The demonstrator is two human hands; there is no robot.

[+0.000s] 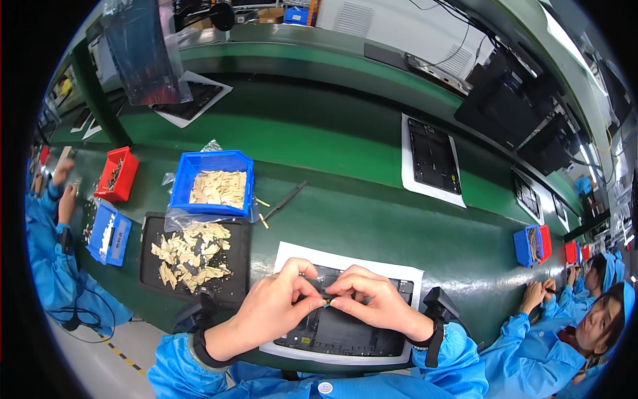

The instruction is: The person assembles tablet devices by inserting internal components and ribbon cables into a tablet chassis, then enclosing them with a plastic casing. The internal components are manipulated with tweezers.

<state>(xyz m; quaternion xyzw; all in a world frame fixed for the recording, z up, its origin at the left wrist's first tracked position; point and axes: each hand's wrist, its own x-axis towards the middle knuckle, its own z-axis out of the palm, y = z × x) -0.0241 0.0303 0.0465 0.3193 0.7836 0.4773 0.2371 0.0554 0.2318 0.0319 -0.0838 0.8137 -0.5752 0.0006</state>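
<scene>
My left hand [278,302] and my right hand [375,298] meet over a black tablet-like device housing [345,331] lying on a white sheet [288,256]. Thumbs and fingers of both are pinched together on a tiny piece [326,302] with a yellowish part; its kind is too small to make out. Left of my left hand is a black tray [151,256] heaped with torn cream-coloured scraps [193,256]. Behind it stands a blue bin [244,166] with cream-coloured strips [219,189] in it. Dark tweezers [286,201] lie to the bin's right.
A red bin [126,176] of small parts and another blue bin [109,234] stand left. Farther back lies another black housing [432,156] on white paper. More bins [530,246] stand at right. Co-workers in blue sit on both sides. A plastic bag [143,53] hangs upper left.
</scene>
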